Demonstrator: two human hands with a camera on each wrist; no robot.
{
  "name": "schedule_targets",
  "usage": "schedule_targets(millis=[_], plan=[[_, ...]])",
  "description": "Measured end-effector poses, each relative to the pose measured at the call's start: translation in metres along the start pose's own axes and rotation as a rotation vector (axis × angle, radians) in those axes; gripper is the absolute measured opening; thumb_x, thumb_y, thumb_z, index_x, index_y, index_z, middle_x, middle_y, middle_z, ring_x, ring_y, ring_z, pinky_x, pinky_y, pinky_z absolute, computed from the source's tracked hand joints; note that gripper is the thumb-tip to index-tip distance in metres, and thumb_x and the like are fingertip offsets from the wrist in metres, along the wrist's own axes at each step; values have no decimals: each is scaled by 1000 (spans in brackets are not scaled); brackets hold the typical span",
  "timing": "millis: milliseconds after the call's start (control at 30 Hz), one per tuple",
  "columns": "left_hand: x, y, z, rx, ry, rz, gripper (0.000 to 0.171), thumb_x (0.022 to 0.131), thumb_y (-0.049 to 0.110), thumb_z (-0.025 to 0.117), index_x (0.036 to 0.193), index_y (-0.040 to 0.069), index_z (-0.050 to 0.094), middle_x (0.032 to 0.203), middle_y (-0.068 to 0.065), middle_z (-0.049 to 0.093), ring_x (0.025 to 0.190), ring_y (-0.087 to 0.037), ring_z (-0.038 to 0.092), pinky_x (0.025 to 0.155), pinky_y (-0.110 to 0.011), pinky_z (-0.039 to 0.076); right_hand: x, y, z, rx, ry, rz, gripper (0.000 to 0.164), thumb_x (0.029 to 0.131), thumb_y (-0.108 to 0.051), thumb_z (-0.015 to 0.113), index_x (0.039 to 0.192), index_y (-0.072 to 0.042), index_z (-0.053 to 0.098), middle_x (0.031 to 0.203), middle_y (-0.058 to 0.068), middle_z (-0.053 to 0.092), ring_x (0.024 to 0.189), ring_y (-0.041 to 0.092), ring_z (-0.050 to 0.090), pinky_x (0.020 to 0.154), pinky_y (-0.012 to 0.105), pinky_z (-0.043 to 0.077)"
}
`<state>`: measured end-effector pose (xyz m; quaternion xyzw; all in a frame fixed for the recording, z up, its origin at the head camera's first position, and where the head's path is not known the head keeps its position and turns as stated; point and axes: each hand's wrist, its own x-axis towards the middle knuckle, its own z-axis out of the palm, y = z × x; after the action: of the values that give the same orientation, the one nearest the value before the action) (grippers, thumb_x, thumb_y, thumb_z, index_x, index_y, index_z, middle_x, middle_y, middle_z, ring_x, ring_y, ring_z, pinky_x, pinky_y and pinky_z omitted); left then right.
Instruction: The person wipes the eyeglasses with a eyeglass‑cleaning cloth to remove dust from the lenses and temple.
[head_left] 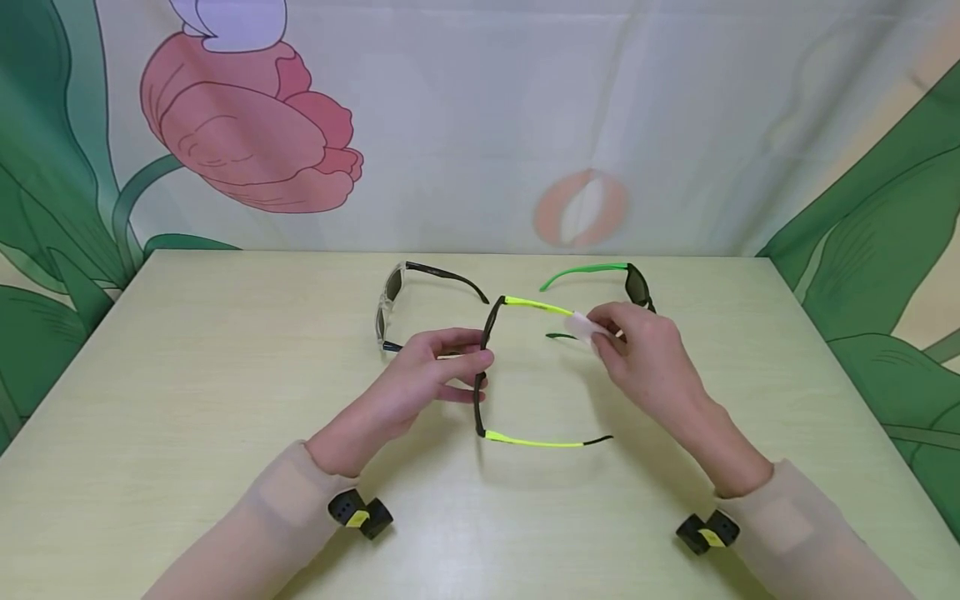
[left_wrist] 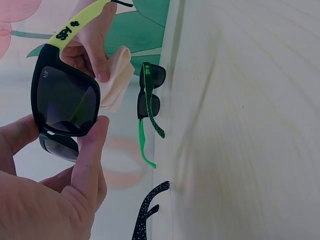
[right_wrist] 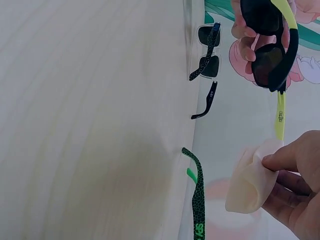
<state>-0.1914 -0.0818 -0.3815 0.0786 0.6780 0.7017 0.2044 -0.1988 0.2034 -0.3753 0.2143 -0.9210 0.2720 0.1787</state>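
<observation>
My left hand grips black-framed sunglasses with yellow temples by the front, thumb and fingers pinching around the bridge. They are held up above the table, both temples unfolded and pointing right. My right hand pinches a pale folded cloth around the end of the far yellow temple, whose tip is hidden in the cloth. The near temple is bare, with a black tip. In the left wrist view the cloth hangs down beside the dark lens.
Clear-framed sunglasses with black temples stand on the table behind my left hand. Green-templed sunglasses lie behind my right hand, partly hidden by it. A printed flower curtain hangs at the table's far edge.
</observation>
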Motion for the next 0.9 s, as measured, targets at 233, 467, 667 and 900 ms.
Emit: schedule_targets(millis=[233, 467, 667, 900], plan=[[2, -1, 4, 35, -11, 4, 51, 97, 11, 69, 142, -7, 52, 112, -13, 60, 86, -22, 70, 86, -42, 61, 3, -6, 0, 7, -4, -7, 18, 90, 5, 74, 107, -2, 73, 94, 7, 71, 77, 20, 63, 65, 36, 52], [4, -2, 12, 56, -31, -3, 53, 97, 12, 70, 143, -10, 51, 125, -19, 59, 88, -20, 69, 85, -41, 61, 6, -16, 1, -6, -13, -17, 18, 90, 5, 76, 106, -2, 75, 96, 9, 72, 82, 23, 65, 71, 41, 54], [3, -2, 19, 90, -46, -16, 54, 96, 13, 73, 141, -8, 54, 127, -19, 61, 92, -24, 70, 84, -39, 61, 9, -23, 2, 2, -12, -44, 18, 88, 4, 78, 104, -3, 75, 95, 8, 73, 86, 23, 66, 74, 40, 56], [1, -2, 24, 92, -60, -20, 55, 97, 13, 72, 142, -9, 52, 131, -18, 60, 107, -37, 67, 84, -39, 61, 9, -26, 3, -7, 12, -88, 18, 87, 4, 79, 103, -3, 75, 95, 8, 73, 85, 24, 67, 72, 40, 54]])
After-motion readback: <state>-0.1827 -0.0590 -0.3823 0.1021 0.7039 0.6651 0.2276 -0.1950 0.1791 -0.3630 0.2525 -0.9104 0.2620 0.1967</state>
